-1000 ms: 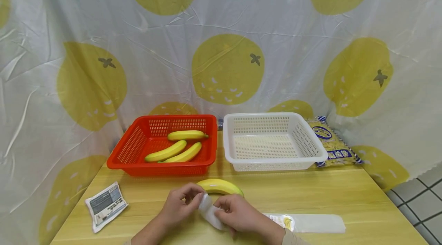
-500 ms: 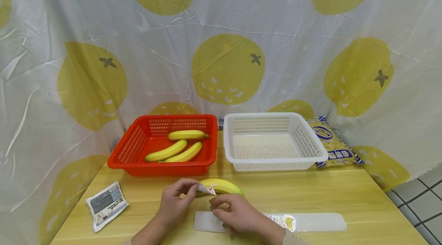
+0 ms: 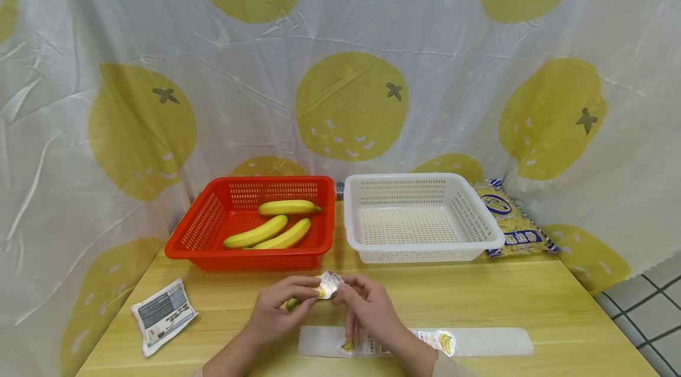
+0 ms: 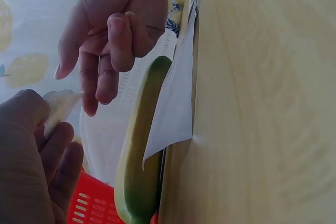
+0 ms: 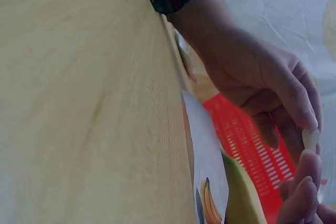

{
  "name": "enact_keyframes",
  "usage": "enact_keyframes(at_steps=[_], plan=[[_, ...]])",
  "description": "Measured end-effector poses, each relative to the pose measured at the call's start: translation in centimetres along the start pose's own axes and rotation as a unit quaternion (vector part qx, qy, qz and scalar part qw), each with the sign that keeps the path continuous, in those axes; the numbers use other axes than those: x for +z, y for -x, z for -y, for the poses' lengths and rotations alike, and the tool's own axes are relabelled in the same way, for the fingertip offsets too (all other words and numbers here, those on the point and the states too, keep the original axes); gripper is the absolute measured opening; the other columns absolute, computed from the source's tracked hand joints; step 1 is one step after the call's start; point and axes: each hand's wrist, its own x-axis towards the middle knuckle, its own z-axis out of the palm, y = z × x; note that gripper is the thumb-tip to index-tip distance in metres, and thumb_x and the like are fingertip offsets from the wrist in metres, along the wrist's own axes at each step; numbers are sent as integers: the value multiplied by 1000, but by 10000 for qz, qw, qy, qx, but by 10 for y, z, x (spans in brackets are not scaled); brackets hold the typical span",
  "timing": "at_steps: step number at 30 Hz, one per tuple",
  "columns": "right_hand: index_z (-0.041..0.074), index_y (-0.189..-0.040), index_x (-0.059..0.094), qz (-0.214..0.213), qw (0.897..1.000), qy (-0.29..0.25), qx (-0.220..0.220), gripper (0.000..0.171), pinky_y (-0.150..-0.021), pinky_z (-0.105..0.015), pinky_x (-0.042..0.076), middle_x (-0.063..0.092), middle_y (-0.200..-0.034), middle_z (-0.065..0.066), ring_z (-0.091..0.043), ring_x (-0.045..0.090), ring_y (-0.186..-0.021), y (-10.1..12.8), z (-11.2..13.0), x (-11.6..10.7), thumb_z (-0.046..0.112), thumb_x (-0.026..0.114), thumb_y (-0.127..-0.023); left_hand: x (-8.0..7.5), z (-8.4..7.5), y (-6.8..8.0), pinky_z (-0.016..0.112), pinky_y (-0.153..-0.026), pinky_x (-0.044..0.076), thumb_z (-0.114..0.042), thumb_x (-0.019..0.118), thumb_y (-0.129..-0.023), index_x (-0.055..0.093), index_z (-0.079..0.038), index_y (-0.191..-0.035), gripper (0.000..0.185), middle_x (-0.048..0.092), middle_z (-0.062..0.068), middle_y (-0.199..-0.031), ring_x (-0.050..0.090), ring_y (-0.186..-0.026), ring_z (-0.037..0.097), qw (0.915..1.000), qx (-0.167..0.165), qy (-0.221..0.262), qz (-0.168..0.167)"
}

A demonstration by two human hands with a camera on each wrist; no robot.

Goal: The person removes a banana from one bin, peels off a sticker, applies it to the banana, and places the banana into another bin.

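Paper-thin and limp, the sticker (image 3: 329, 285) is pinched at its edges by the left hand (image 3: 276, 313) and right hand (image 3: 367, 310), just above the table (image 3: 558, 306). I judge it light, floppy and tacky, best held by a corner so it does not fold on itself. At 6 o'clock below the hands lies the backing sheet (image 3: 479, 341); the banana (image 4: 139, 150) hides behind the fingers. A packet (image 3: 162, 315) sits at 9 o'clock. Farther off, at 11 o'clock, a red basket (image 3: 213, 211) holds three bananas (image 3: 273, 226); at 1 o'clock stands a white basket (image 3: 425, 182), with a snack bag (image 3: 511, 217) beyond.
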Motion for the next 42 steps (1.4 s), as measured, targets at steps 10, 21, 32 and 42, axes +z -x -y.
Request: enact_keyframes(at_steps=[10, 21, 32, 42], plan=[[4, -104, 72, -910, 9937, 231, -611, 15, -40, -18, 42, 66, -73, -17, -8, 55, -43, -5, -1, 7, 18, 71, -98, 4, 2, 8, 27, -83, 60, 13, 76, -81, 74, -1, -104, 26, 72, 21, -109, 73, -99, 30, 9994, -238, 43, 254], [5, -105, 77, -1553, 9751, 477, -1511, 12, -44, -27, 52, 74, -99, -16, -11, 58, -50, -6, -2, 14, 9, 75, -94, 15, 3, 13, 24, -57, 51, 2, 81, -84, 73, -16, -97, 23, 74, 0, -84, 63, -69, 7, 9691, -2343, -597, -490], [15, -104, 77, -1961, 9022, 2517, -2901, 21, -64, -30, 54, 73, -92, 0, -13, 65, -81, -23, -14, 8, 5, 81, -87, 12, 12, 8, 26, -76, 48, 0, 80, -86, 74, -20, -100, 25, 70, -8, -88, 62, -83, 9, 9716, -1846, -1425, -394], [15, -90, 77, -2131, 8919, 3196, -2388, 17, -82, -31, 53, 74, -86, 7, -10, 63, -89, -29, -18, 7, 2, 84, -81, 13, 21, 10, 29, -75, 48, -3, 83, -84, 74, -21, -97, 24, 70, -15, -89, 62, -86, 7, 9590, -2151, -1832, -228]])
